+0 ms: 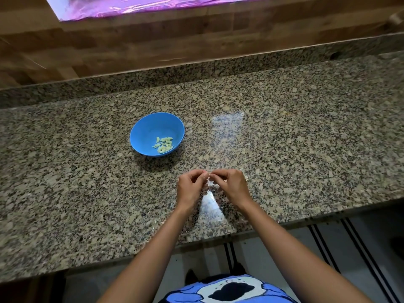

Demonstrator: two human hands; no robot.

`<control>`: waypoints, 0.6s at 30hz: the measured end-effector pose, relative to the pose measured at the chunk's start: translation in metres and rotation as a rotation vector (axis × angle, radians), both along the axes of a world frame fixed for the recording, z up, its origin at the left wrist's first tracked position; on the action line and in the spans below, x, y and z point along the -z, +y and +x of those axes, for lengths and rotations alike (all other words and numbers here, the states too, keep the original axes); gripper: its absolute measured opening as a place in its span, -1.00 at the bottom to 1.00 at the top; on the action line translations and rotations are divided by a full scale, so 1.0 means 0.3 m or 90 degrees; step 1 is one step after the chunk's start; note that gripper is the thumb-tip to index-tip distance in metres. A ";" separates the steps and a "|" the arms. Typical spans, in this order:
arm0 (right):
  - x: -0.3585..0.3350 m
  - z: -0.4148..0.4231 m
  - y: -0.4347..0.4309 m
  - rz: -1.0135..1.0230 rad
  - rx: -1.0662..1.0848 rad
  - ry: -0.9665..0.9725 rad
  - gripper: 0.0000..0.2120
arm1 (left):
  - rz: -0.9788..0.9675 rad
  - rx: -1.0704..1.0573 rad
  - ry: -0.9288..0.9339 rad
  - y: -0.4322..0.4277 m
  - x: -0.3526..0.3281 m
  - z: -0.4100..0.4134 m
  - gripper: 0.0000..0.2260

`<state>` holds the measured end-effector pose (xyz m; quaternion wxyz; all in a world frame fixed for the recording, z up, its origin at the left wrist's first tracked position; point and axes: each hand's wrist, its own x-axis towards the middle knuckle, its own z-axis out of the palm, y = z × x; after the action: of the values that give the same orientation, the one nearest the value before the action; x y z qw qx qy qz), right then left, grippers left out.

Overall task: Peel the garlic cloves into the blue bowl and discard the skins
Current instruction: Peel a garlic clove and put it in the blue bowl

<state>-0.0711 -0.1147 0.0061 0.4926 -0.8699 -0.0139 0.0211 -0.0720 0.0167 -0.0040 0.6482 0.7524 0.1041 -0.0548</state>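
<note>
Item 1. Blue bowl point(144, 130): round plastic, upright on the speckled granite countertop point(306, 138). It is the reference point for all the entries below.

Item 2. Peeled garlic cloves point(163, 145): a small pale yellow-green heap on the bowl's floor, toward its near right side.

Item 3. Left hand point(192, 185): near and to the right of the bowl, apart from it, held over the countertop. The fingers are curled and the fingertips pinch a garlic piece point(207, 175).

Item 4. Right hand point(232, 182): just beyond the left hand on the side away from the bowl. The fingers are curled and their tips meet the left hand's on the same garlic piece. Most of the piece is hidden by the fingers, so it cannot be told whether clove or skin is in the grip.

Item 5. Papery white skin point(211, 183): hangs directly under the joined fingertips, between the two hands.

Item 6. Pale skin scraps point(242, 170): on the granite at the right hand's outer edge, further from the bowl.

Item 7. Wood-pattern wall panel point(131, 49): behind the bowl, above the granite upstand.

Item 8. Purple reflective sheet point(131, 7): higher still, beyond the bowl at the top of the view.

Item 9. Blue printed shirt point(229, 289): nearest the viewer, below the counter edge.
</note>
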 end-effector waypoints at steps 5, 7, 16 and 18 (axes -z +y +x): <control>0.002 0.003 0.000 0.075 0.010 0.038 -0.82 | 0.076 0.006 -0.046 -0.001 0.018 -0.005 -0.92; 0.008 0.002 0.001 0.090 0.013 0.056 -0.82 | 0.113 0.008 -0.067 -0.002 0.027 -0.009 -0.92; -0.029 0.013 -0.017 0.380 0.040 0.271 -0.89 | 0.129 0.058 -0.092 0.013 0.040 -0.004 -0.92; -0.031 0.012 -0.021 0.433 0.043 0.311 -0.87 | 0.090 0.063 -0.080 0.018 0.037 0.002 -0.91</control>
<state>-0.0676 -0.1211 0.0154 0.7410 -0.6270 0.1257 0.2049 -0.0715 0.0221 -0.0150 0.5949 0.8026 0.0296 -0.0324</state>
